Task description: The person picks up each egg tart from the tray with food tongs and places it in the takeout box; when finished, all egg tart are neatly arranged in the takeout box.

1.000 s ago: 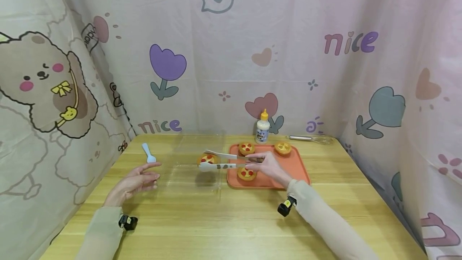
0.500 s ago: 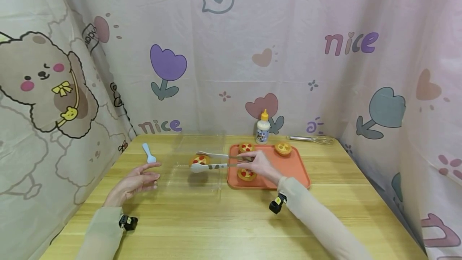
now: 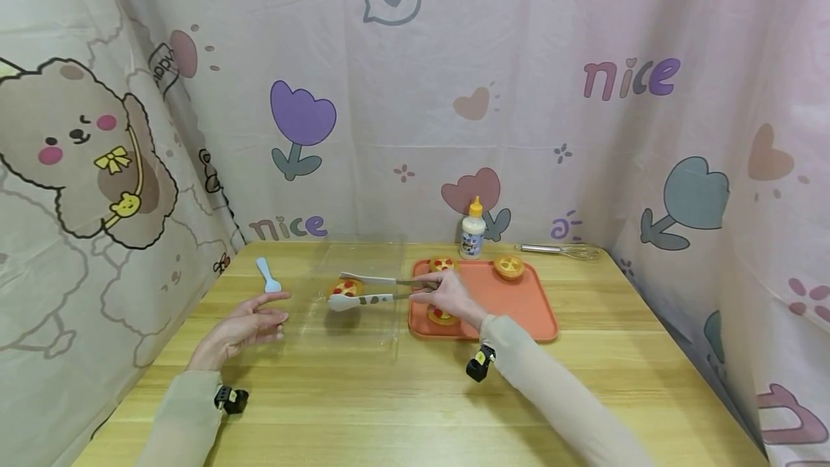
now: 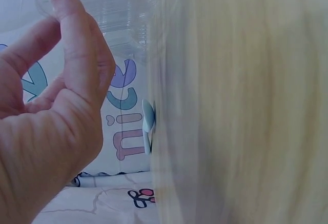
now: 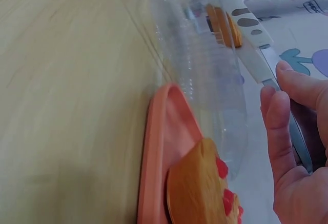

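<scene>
Right hand (image 3: 447, 295) is gripping the tongs (image 3: 372, 300), their long axis running leftward; on my feed I am seeing the pizza tart (image 3: 346, 288) pinched at their tips, above the clear container (image 3: 376, 341), about midway between the hands. Left hand (image 3: 245, 327), fingers loose and empty, is hovering just left of it.

Stock comprises four tarts (image 3: 509, 267), one pair of tongs (image 3: 376, 300), one clear container (image 3: 366, 336), one tray (image 3: 512, 303). Also present are one spoon (image 3: 269, 277), one bottle (image 3: 472, 230), one whisk (image 3: 560, 250).
</scene>
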`<state>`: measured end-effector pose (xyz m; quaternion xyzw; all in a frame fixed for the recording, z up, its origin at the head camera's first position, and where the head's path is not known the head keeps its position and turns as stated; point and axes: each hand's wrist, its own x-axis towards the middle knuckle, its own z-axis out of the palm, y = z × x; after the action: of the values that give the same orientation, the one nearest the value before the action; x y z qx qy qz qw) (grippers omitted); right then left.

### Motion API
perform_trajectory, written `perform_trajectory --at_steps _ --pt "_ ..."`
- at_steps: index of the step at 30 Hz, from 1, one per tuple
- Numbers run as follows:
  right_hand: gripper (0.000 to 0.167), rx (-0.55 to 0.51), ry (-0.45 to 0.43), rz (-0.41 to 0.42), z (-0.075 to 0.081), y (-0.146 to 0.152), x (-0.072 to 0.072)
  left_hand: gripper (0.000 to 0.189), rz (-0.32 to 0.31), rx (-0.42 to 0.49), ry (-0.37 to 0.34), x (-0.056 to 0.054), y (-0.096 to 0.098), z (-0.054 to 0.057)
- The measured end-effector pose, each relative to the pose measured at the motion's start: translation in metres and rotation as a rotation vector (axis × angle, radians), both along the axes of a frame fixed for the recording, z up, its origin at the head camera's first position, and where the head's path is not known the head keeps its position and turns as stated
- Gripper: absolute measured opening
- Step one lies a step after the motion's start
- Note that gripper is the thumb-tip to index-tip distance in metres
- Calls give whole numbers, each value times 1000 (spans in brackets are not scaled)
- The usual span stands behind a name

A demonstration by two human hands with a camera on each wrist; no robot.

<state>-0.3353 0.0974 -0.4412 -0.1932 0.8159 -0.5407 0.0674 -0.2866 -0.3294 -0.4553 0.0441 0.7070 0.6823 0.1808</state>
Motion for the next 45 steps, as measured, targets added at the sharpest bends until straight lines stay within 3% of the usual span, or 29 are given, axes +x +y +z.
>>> perform_trajectory --at_steps 6,18,26,36,45 --pt "40 3 -30 24 -5 -9 -1 71 -4 6 -1 1 0 0" --pt "42 -3 -8 31 -5 -29 1 72 10 -15 2 0 1 0" --pt "45 45 30 18 -8 -39 -3 70 -3 -8 12 0 1 1" --pt "38 102 105 17 -7 -48 -5 74 2 -32 9 -1 0 0" --pt "39 105 133 10 -11 -52 -8 74 12 -41 8 -2 0 -1"
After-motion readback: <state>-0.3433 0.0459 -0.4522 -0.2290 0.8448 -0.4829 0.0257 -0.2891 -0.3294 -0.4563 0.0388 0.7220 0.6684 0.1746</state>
